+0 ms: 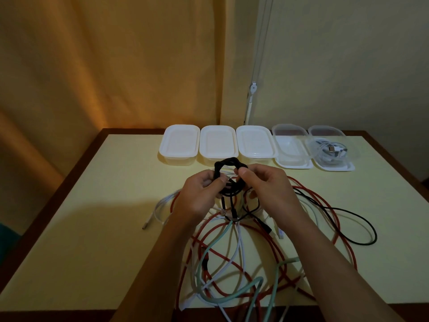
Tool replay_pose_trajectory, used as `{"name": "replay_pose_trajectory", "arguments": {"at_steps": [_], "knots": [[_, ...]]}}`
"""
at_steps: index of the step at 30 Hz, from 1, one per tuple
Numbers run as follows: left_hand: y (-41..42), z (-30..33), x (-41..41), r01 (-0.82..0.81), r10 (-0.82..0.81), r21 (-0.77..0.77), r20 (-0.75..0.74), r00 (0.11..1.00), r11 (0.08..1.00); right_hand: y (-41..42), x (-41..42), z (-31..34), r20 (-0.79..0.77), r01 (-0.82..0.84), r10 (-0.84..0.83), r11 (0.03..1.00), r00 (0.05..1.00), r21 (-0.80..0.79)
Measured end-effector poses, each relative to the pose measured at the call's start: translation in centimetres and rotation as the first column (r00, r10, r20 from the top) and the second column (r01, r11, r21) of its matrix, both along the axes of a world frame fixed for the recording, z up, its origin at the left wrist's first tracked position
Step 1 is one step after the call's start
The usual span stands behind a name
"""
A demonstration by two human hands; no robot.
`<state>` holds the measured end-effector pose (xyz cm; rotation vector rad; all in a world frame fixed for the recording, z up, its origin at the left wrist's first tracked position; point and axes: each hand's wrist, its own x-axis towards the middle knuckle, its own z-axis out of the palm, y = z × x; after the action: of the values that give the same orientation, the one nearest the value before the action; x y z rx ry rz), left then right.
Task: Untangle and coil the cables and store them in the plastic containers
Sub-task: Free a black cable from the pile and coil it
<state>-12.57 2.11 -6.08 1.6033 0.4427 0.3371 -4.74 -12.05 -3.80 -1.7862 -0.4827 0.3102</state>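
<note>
The green cable [255,296] and white cable [226,316] ran off the bottom edge. The left hand's fingers [210,182] hid part of the black coil [228,165]. Plug types were too small to tell.

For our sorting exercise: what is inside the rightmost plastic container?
The rightmost container, its lid off, holds a coiled white cable with a connector showing. Anything beneath the coil is covered.
</note>
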Motion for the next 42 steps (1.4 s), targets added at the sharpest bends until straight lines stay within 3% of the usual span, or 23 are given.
{"name": "replay_pose_trajectory", "arguments": {"at_steps": [8, 13, 21, 25, 27, 30, 36, 42], "knots": [[-0.5, -0.2, 0.0, 0.037, -0.023, -0.206, 0.073, 0.997, 0.978, -0.2, 0.4, -0.6, -0.067, 0.041, -0.04, 0.999, 0.997, 0.018], [-1.0, -0.4, 0.3, 0.047, -0.024, -0.206, 0.112, 0.993, 0.977, -0.3, 0.3, -0.9, -0.113, 0.095, -0.089, 0.994, 0.99, 0.047], [-2.0, -1.0, 1.6, -0.065, 0.064, 0.025, 0.045, 0.997, 0.998, -1.8, 1.4, -1.1, -0.177, 0.275, -0.25, 0.952, 0.952, 0.133], [-2.7, -2.0, 2.4, -0.092, 0.085, 0.259, 0.039, 0.996, 0.962, -3.4, 3.0, -0.7, -0.176, 0.376, -0.348, 0.911, 0.921, 0.17], [-3.3, -2.5, 2.8, -0.089, 0.075, 0.443, 0.05, 0.996, 0.892, -4.1, 4.6, -0.3, -0.16, 0.415, -0.391, 0.894, 0.906, 0.167], [-3.8, -3.2, 3.7, -0.034, 0.06, 0.722, -0.011, 0.998, 0.691, -4.7, 7.6, 0.7, -0.078, 0.469, -0.462, 0.874, 0.883, 0.131], [-4.0, -5.2, 4.9, 0.256, 0.026, 0.809, -0.318, 0.948, 0.53, -5.2, 14.9, 2.8, 0.112, 0.519, -0.513, 0.855, 0.851, -0.027], [-4.1, -5.6, 5.3, 0.291, 0.025, 0.815, -0.349, 0.937, 0.501, -4.2, 20.1, 1.1, 0.153, 0.551, -0.532, 0.825, 0.833, -0.126]]}}
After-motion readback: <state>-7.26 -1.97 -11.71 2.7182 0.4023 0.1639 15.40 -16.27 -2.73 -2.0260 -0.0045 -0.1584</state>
